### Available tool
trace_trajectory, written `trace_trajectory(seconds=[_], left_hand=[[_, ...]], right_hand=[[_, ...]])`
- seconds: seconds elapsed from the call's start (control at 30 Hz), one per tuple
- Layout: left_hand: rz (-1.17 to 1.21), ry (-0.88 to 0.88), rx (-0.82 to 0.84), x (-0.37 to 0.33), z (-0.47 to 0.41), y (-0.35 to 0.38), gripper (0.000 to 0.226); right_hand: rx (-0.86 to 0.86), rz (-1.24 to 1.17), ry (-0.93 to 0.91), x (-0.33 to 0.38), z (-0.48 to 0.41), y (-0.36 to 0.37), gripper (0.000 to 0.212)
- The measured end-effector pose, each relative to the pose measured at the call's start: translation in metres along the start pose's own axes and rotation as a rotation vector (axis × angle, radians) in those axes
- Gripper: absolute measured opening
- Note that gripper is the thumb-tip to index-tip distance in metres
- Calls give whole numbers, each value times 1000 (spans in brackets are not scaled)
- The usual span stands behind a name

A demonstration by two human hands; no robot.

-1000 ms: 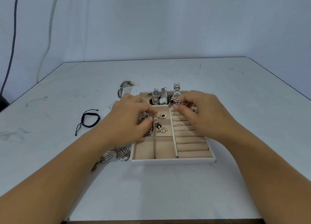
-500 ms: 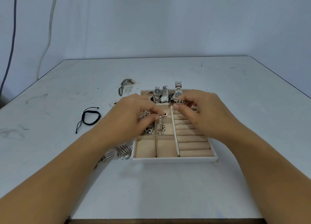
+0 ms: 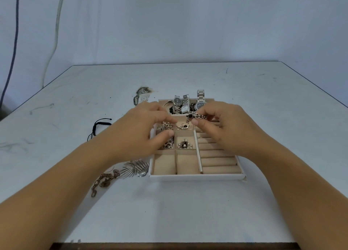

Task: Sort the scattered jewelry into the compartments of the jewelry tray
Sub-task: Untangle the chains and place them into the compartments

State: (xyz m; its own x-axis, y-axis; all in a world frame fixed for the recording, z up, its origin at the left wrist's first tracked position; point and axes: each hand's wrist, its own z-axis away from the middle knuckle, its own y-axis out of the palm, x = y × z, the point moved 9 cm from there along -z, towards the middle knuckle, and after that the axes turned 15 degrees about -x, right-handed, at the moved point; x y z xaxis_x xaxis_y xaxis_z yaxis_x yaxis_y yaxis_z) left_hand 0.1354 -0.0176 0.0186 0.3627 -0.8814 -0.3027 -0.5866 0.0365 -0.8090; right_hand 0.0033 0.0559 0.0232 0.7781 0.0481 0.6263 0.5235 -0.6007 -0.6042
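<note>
The white jewelry tray [image 3: 197, 176] with beige compartments lies at the table's middle. My right hand [image 3: 231, 131] pinches a silver chain with a dark piece [image 3: 195, 116] above the tray's back middle. My left hand [image 3: 143, 133] hovers over the left compartments, thumb and forefinger apart, holding nothing I can see. A pearl piece [image 3: 185, 144] lies in a middle compartment, and small pieces [image 3: 183, 126] sit in the one behind it. Watches [image 3: 183, 105] stand in the back compartment.
Left of the tray on the table lie a silver fan-shaped piece [image 3: 134, 168], a copper chain [image 3: 103, 180] and a black cord bracelet [image 3: 99, 125]. A speckled piece [image 3: 142, 94] lies behind the tray. Ring rolls [image 3: 218, 161] fill the tray's right side.
My left hand let the pearl piece drop into a middle compartment and drew back to the left. My right hand kept its hold on the chain.
</note>
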Motion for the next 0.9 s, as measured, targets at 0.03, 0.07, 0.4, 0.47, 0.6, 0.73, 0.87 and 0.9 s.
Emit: trace_trajectory(seconds=[0.03,0.07,0.4,0.47,0.6,0.73,0.87,0.9], left_hand=[[-12,6,9,2,3,1,37],[-17,10,14,4,7,2,38],[24,18,-58,13,22,6,42],[31,15,-59,14,23,7,41],[46,14,-63,15,23,7,39],[37,2,-57,16,22,7,39],[65,-37,-46,18,20,-1,36],[72,-57,-54,20,19,-8,34]], right_hand=[[2,-11,-1,2,1,1,9],[3,-24,-2,3,1,3,10],[101,202,-29,6,11,26,14],[86,220,-33,8,12,25,13],[64,215,-43,12,12,22,8],[124,345,-71,10,15,27,17],[95,271,-77,13,14,25,16],[102,266,-77,13,14,26,15]])
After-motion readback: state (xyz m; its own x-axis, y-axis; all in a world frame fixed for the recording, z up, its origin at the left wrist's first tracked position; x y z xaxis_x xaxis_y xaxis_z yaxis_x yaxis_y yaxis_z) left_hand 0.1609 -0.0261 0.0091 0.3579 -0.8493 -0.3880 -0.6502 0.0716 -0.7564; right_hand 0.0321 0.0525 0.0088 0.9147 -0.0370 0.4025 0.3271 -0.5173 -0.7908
